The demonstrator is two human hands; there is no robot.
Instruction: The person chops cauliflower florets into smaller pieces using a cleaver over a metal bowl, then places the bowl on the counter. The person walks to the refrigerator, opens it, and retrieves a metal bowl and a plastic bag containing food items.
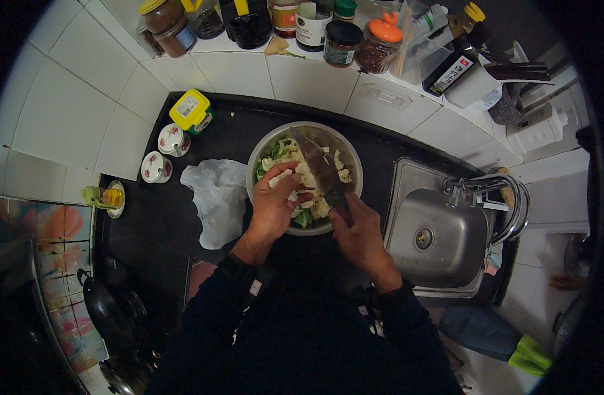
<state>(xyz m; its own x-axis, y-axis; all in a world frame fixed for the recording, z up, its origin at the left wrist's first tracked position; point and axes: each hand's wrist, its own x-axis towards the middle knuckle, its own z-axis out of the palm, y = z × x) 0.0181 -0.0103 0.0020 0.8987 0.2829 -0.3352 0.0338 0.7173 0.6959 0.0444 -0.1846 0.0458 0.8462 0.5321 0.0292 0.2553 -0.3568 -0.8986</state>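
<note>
A round metal bowl (357, 163) stands on the dark countertop before me, with cauliflower pieces (320, 207) and green leaves (304, 218) in it. Over its left half, my left hand (276, 202) holds a cauliflower floret (280, 179) between thumb and fingers. My right hand (358, 229) grips the handle of a broad-bladed kitchen knife (324, 170) at the bowl's lower right rim. The blade slants up and left across the bowl, close beside the cauliflower at my left fingers. Whether its edge touches the floret I cannot tell.
Left of the bowl lies a crumpled plastic bag (218, 197). Two lidded ceramic jars (173, 139) and a yellow-lidded tub (190, 109) stand behind it. A steel sink (440, 232) with a faucet (516, 207) is on the right. Seasoning jars and bottles (311, 24) line the back ledge.
</note>
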